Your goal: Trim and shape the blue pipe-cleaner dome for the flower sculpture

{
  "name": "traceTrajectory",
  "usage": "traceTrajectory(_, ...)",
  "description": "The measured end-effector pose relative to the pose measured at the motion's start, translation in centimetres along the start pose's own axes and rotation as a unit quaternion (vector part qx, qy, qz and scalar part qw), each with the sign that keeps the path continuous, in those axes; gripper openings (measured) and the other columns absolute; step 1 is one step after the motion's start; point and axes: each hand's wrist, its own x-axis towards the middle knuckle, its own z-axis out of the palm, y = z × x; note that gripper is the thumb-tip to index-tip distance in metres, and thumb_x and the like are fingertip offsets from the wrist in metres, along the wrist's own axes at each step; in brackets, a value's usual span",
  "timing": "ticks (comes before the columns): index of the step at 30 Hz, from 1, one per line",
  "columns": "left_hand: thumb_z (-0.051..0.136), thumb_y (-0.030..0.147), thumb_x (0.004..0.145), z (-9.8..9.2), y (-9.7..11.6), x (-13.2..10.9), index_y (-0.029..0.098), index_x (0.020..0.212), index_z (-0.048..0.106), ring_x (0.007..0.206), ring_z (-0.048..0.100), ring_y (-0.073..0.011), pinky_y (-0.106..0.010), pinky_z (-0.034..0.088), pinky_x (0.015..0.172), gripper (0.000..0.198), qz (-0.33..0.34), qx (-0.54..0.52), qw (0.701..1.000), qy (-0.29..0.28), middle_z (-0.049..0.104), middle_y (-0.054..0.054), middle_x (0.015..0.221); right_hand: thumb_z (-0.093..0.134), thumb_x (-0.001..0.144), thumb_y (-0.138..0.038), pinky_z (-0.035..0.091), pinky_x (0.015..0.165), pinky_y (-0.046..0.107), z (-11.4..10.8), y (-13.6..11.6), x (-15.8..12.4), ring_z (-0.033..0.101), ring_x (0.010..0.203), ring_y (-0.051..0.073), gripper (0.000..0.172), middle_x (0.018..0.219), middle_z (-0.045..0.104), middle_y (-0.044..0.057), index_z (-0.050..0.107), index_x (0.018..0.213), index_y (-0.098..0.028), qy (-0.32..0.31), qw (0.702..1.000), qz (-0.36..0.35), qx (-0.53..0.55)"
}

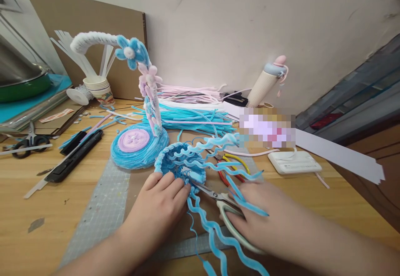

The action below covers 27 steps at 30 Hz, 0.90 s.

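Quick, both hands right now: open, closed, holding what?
Left hand: closed on the near edge of the fuzzy blue bowl-shaped piece.
Right hand: closed around the handles of the scissors.

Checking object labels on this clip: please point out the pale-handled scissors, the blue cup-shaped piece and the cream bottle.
Pale-handled scissors (215, 194): head view, on the pivot.
Blue cup-shaped piece (160, 159): head view, on the left side of its rim.
Cream bottle (261, 87): head view, on the middle of its body.
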Motion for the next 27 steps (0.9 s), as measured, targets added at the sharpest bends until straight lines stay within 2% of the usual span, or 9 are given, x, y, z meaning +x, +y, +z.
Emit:
traceTrajectory(5,0.059,0.016,0.080,-0.1,0.1,0.1,0.021,0.088,0.066,0.071,0.050,-0.0199,-0.036,0.029,0.069,0.012,0.001,-0.011,1.000,0.004,0.064,0.001,0.073,0.046,0.082,-0.032,0.043,0.066,0.032,-0.7,0.9,0.3,0.064,0.077,0.024,0.021,0.083,0.071,0.005,0.062,0.072,-0.023,-0.068,0.998,0.014,0.014)
traceTrajectory(7,0.058,0.016,0.080,-0.1,0.1,0.1,0.021,0.088,0.066,0.070,0.050,-0.0197,-0.036,0.028,0.068,0.012,0.003,-0.014,1.000,0.007,0.064,0.001,0.072,0.046,0.083,-0.032,0.044,0.067,0.032,-0.7,0.9,0.3,0.065,0.079,0.024,0.021,0.085,0.072,0.006,0.063,0.075,-0.023,-0.066,0.998,0.005,0.011)
traceTrajectory(10,0.056,0.015,0.081,0.0,0.2,0.1,0.020,0.087,0.065,0.069,0.049,-0.0196,-0.036,0.028,0.068,0.013,0.004,-0.012,1.000,0.013,0.063,0.000,0.071,0.045,0.085,-0.032,0.044,0.068,0.036,-0.3,0.1,0.2,0.066,0.082,0.029,0.024,0.086,0.072,0.011,0.066,0.084,-0.021,-0.069,0.996,0.004,-0.055)
traceTrajectory(13,0.054,0.014,0.082,-0.1,0.3,0.2,0.020,0.087,0.065,0.068,0.050,-0.0197,-0.036,0.027,0.067,0.014,-0.002,-0.012,1.000,0.015,0.064,0.000,0.071,0.046,0.083,-0.030,0.044,0.063,0.039,0.1,-1.0,0.2,0.068,0.075,0.033,0.024,0.081,0.072,0.014,0.065,0.089,-0.018,-0.075,0.990,0.030,-0.114)
traceTrajectory(16,0.053,0.015,0.083,-0.1,0.3,0.3,0.020,0.086,0.065,0.068,0.050,-0.0200,-0.036,0.027,0.067,0.014,-0.011,-0.014,1.000,0.017,0.064,0.001,0.071,0.048,0.081,-0.031,0.043,0.056,0.038,0.1,-1.2,0.4,0.069,0.068,0.033,0.022,0.077,0.072,0.013,0.065,0.084,-0.018,-0.072,0.990,0.042,-0.111)
traceTrajectory(19,0.055,0.015,0.082,0.0,0.5,0.3,0.020,0.086,0.065,0.069,0.050,-0.0201,-0.036,0.027,0.067,0.012,-0.011,-0.010,1.000,0.021,0.065,0.001,0.072,0.048,0.080,-0.034,0.044,0.057,0.037,-0.1,-0.6,0.7,0.069,0.071,0.033,0.022,0.077,0.072,0.013,0.064,0.078,-0.019,-0.060,0.993,0.017,-0.095)
traceTrajectory(24,0.054,0.013,0.083,0.4,0.8,0.1,0.019,0.087,0.066,0.069,0.051,-0.0198,-0.036,0.028,0.067,0.014,-0.012,0.002,0.999,0.035,0.065,0.000,0.072,0.050,0.079,-0.036,0.045,0.058,0.039,-0.2,-0.1,1.1,0.069,0.070,0.033,0.022,0.080,0.071,0.013,0.063,0.084,-0.018,-0.058,0.993,0.006,-0.103)
traceTrajectory(27,0.053,0.015,0.084,0.6,0.8,-0.1,0.019,0.090,0.066,0.071,0.052,-0.0201,-0.037,0.028,0.068,0.015,-0.018,0.005,0.999,0.028,0.065,0.000,0.073,0.051,0.080,-0.036,0.045,0.059,0.039,-0.1,-0.3,1.1,0.069,0.071,0.033,0.020,0.078,0.071,0.011,0.063,0.080,-0.019,-0.060,0.993,0.010,-0.101)
